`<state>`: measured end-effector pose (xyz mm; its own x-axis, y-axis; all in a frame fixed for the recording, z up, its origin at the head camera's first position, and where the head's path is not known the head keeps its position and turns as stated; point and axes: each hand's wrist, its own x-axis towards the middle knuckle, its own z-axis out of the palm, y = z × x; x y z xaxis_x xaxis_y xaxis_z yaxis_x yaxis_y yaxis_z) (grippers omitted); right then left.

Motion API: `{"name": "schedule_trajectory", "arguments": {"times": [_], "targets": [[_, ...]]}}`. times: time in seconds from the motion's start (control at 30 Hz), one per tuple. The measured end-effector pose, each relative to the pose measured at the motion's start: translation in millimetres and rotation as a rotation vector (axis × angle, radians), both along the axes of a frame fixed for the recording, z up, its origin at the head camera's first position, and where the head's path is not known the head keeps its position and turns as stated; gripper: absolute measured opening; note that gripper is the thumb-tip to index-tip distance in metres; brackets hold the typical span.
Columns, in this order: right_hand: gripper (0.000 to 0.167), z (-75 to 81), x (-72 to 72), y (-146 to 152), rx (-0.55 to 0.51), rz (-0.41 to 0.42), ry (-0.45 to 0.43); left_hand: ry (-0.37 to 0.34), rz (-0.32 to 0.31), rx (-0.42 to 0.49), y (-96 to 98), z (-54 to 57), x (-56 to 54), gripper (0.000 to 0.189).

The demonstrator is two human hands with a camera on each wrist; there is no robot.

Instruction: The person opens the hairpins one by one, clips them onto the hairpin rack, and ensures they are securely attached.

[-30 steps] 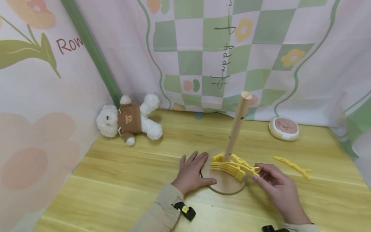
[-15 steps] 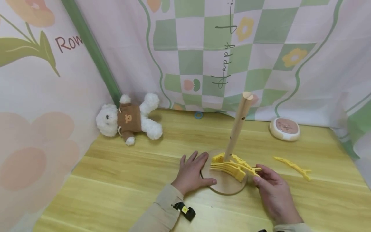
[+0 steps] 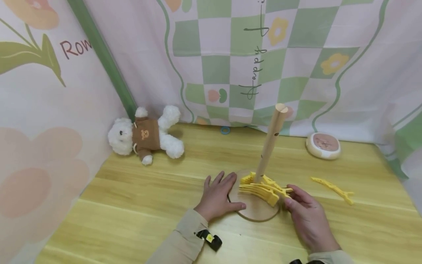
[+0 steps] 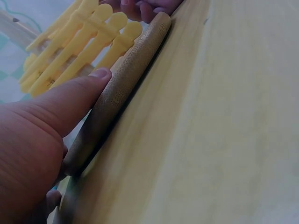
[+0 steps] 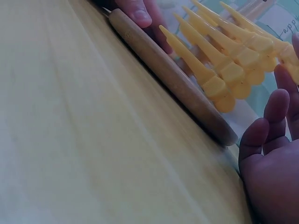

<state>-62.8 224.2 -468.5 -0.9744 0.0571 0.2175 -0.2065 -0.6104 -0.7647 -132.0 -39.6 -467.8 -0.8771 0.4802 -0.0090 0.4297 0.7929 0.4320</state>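
Left hand [image 3: 215, 198], fingers spread, touches 1 round board [image 3: 258, 213] | right hand [image 3: 310, 218] pinches 1 yellow clip [image 3: 282, 191] | 1 loose clip [image 3: 333, 189], 1 stick [image 3: 271, 141]

the clips [image 5: 229, 72] look like smooth yellow plastic with a soft gloss, as does the loose clip [image 3: 332, 189] towards the tabletop's right edge. the post [image 3: 269, 146] is pale wood, smooth and matt; the base [image 3: 258, 212] is wood too, its rim finely speckled. the tabletop [image 3: 132, 205] shows wood grain under a faint sheen. near its far left corner, the toy [image 3: 171, 148] is fluffy plush in a matt cloth top. the sleeve [image 3: 184, 234] is matt cloth.
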Motion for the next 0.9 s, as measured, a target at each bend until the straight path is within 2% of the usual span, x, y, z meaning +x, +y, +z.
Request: {"name": "schedule_trajectory", "arguments": {"times": [0.13,0.5,0.73,0.9], "targets": [[0.043,-0.4,-0.4,-1.2,-0.007,-0.001,0.012,0.005,-0.001,-0.009,0.5,-0.5,-0.1,0.102],[0.042,0.7,-1.6,-1.8,0.058,-0.044,-0.038,-0.001,-0.002,-0.001,-0.1,-0.6,-0.2,0.102],[0.042,3.7,-6.2,-1.9,0.1,-0.052,0.027,-0.01,-0.002,0.007,0.0,2.0,0.4,0.102],[0.041,3.6,-7.4,-2.7,0.121,-0.087,0.028,-0.015,-0.002,-0.001,0.4,0.4,0.2,0.102]]}}
